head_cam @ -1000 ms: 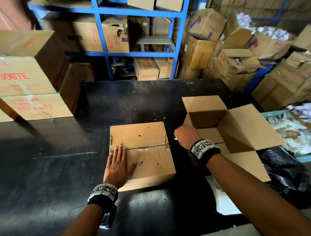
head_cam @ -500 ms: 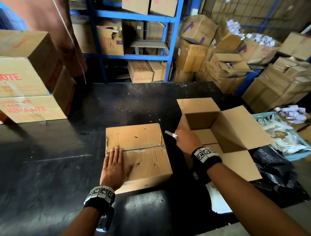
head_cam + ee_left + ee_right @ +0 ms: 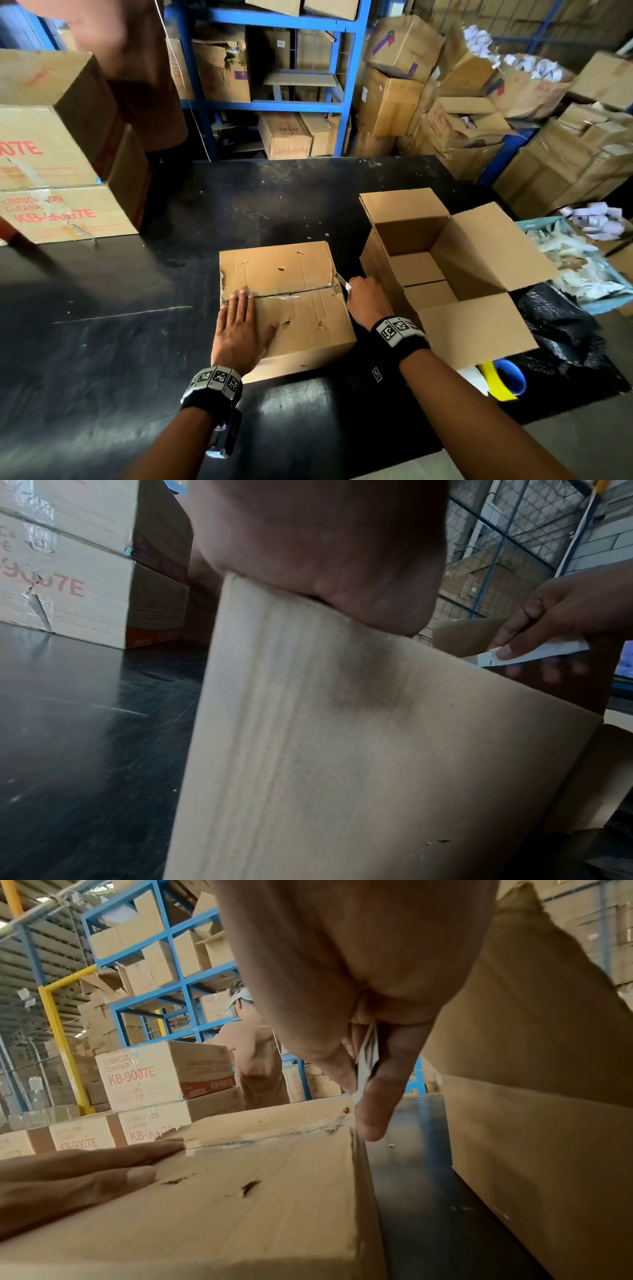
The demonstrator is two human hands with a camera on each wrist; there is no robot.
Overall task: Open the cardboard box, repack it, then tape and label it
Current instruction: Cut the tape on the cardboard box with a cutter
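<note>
Fingers of the left hand [image 3: 239, 329]: straight and together, laid flat on the near left part of the closed box [image 3: 291, 301]; fingertips reach the taped seam [image 3: 294, 293] that runs across the lid, thumb spread toward the right along the near flap. Fingers of the right hand [image 3: 368, 301]: curled, pinching a small white cutter [image 3: 346, 285] between thumb and forefinger; hand sits at the right edge of the box, lower centre of the head view. Cutter tip: at the right end of the seam, where the tape wrinkles over the corner; whether the blade is in the tape cannot be told. Right wrist view: cutter [image 3: 368, 1053] clamped between thumb and fingers, pointing down at the box corner [image 3: 346, 1118], left fingertips [image 3: 161, 1148] at the far end of the same seam.

Closed box: worn, dented, small punctures in the lid; centre of the black table [image 3: 102, 325], flaps shut.

Open box [image 3: 445, 274]: just right of the closed one, flaps out, inside bare as far as seen.

Stacked printed cartons [image 3: 51, 171]: upper left of frame, on the table. Tape roll [image 3: 503, 380], yellow and blue: lower right, partly under the open box's near flap. Blue shelving [image 3: 274, 58] with cartons: top centre. Another person [image 3: 253, 1056]: seen from behind in the right wrist view, beside the stacked cartons.
</note>
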